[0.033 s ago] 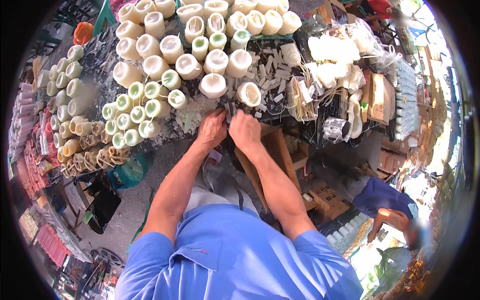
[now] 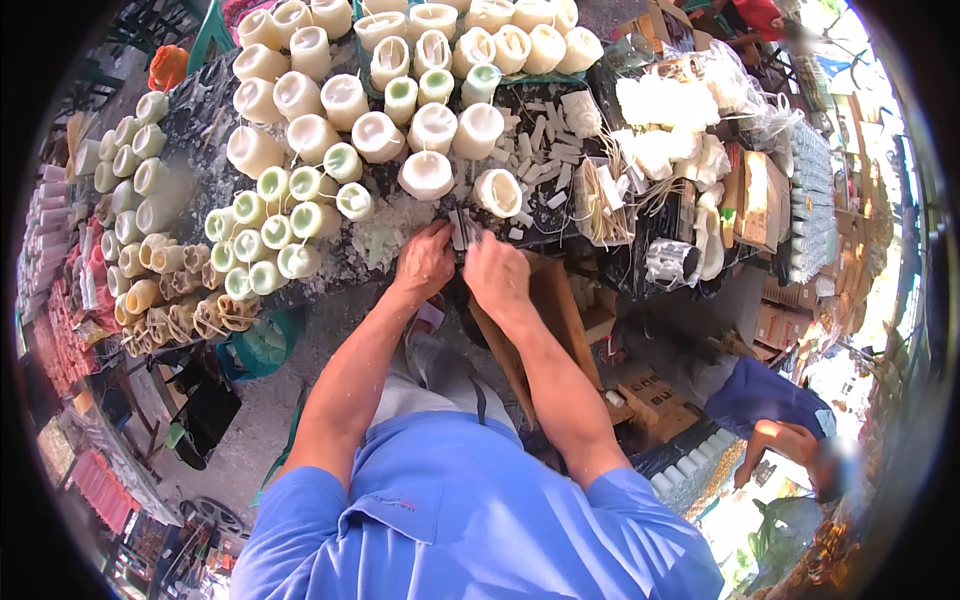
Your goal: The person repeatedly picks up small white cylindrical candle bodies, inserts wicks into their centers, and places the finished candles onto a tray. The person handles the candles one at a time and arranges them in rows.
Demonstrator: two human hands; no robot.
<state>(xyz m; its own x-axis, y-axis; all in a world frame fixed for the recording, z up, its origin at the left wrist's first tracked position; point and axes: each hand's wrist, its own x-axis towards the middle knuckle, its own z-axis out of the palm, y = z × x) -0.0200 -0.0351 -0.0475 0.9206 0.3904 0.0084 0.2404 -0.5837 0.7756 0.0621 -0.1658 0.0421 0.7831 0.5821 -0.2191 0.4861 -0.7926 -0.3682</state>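
Observation:
At the table's near edge, my left hand (image 2: 427, 257) is curled, its fingers closed around the end of a small white wax stick (image 2: 460, 234). Close beside it on the right, my right hand (image 2: 497, 270) is closed and slightly blurred by motion. A thin grey blade (image 2: 473, 226), seemingly a knife, sticks out from its fingers against the stick; its handle is hidden. Just beyond the hands stand a cream pillar candle (image 2: 426, 175) and a hollowed cream candle (image 2: 497, 192). White wax shavings (image 2: 385, 232) lie left of my left hand.
Rows of cream candles (image 2: 343, 100) and green-centred candles (image 2: 275, 229) fill the table's left and back. Cut white wax sticks (image 2: 540, 135) are scattered at right, near a box of wicks (image 2: 603, 200). Below is an open cardboard box (image 2: 545, 320). Another person (image 2: 770, 400) bends at lower right.
My right hand has moved slightly right and down, away from my left hand, uncovering more of the white stick between them. The left hand stays in place.

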